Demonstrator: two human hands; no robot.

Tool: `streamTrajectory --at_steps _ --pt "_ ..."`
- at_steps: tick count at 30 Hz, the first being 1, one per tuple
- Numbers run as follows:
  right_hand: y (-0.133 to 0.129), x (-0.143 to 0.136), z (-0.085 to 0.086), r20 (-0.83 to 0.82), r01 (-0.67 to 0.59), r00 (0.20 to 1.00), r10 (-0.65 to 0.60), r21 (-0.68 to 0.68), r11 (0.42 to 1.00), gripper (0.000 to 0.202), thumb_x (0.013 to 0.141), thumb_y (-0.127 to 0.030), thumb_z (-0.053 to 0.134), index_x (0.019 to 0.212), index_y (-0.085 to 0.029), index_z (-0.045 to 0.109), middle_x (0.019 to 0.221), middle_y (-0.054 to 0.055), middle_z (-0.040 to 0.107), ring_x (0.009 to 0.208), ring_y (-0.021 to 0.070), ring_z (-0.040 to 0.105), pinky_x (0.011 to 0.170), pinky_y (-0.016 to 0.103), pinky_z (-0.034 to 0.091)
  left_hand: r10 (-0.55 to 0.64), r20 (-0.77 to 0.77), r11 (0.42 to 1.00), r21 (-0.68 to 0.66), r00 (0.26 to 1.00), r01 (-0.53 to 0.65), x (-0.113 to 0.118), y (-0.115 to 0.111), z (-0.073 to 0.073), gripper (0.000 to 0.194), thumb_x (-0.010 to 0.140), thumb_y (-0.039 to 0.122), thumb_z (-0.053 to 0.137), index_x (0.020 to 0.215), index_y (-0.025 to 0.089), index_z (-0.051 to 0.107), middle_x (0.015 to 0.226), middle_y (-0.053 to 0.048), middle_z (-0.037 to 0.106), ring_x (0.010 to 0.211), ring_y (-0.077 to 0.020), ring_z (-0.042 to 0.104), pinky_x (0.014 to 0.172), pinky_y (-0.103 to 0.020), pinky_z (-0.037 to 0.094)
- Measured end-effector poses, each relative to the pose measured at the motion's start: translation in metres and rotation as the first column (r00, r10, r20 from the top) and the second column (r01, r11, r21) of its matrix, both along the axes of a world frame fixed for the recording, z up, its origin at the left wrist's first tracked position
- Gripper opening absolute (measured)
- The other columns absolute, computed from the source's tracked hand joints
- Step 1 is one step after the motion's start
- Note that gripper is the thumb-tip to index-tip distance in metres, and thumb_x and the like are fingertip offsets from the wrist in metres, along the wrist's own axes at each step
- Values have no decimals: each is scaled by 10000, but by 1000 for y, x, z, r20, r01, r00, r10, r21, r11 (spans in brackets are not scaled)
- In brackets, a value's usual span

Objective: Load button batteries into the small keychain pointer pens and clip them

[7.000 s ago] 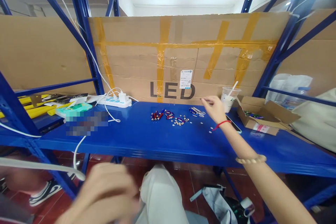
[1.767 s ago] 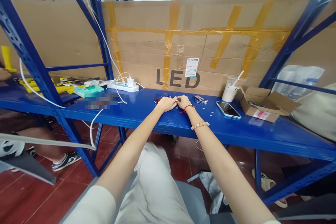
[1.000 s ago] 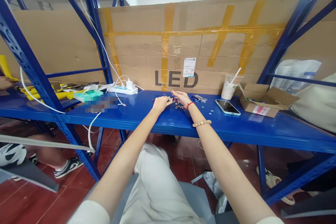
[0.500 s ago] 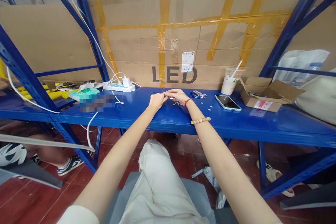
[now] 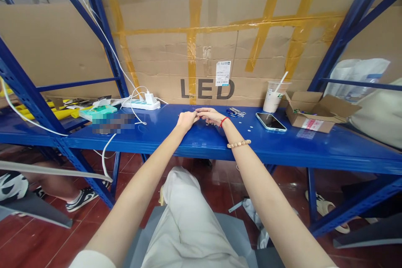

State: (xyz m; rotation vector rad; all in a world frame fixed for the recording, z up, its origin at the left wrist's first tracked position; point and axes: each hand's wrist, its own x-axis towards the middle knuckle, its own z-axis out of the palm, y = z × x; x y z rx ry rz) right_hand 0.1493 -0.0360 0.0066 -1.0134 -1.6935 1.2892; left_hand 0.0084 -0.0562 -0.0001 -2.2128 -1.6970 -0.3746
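The blue metal worktop [image 5: 157, 132] is one even tone, dotted with small, round whitish discs [image 5: 250, 129]. The slim metal pieces [image 5: 236, 112] pair blue with silver. The brown cardboard panel [image 5: 157, 60] carries crossing strips of amber tape [image 5: 191, 71] and black block letters [image 5: 205, 88]. The thin cord bracelet [image 5: 223, 122] is red; the round-beaded bracelet [image 5: 238, 144], pale tan.

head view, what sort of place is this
Probably a workshop or a warehouse work corner: a blue metal rack shelf serves as worktop, small blue and silver pieces lie on it, and a big cardboard sheet marked LED stands behind.
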Motion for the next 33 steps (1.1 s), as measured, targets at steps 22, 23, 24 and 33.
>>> streamTrajectory --at_steps 22,23,24,33 --pt "3 4 -1 360 453 727 -584 388 803 288 766 -361 483 743 -188 713 781 48 690 761 170 627 657 239 457 -16 25 999 45 1000 15 1 -7 1 467 869 375 300 797 135 695 828 -140 689 839 -262 638 709 -321 449" --pt "3 6 -2 432 470 641 -635 433 769 274 748 -373 510 713 -193 713 778 55 693 811 197 629 690 263 461 -24 15 999 45 1000 23 1 -7 1 464 866 369 306 788 131 696 822 -141 688 838 -261 638 712 -319 449" --pt "2 7 -3 478 486 570 -668 460 743 254 733 -373 533 708 -197 714 790 62 697 847 215 628 712 279 464 -27 7 999 42 1000 27 2 -7 1 459 863 364 311 781 129 697 821 -142 688 840 -259 638 715 -315 450" --pt "4 12 -6 534 509 534 -655 415 754 221 695 -344 618 818 -198 728 819 86 708 844 201 648 721 263 494 -73 7 997 -15 997 73 0 -7 1 424 852 362 329 730 158 681 836 -114 692 850 -254 637 704 -309 448"
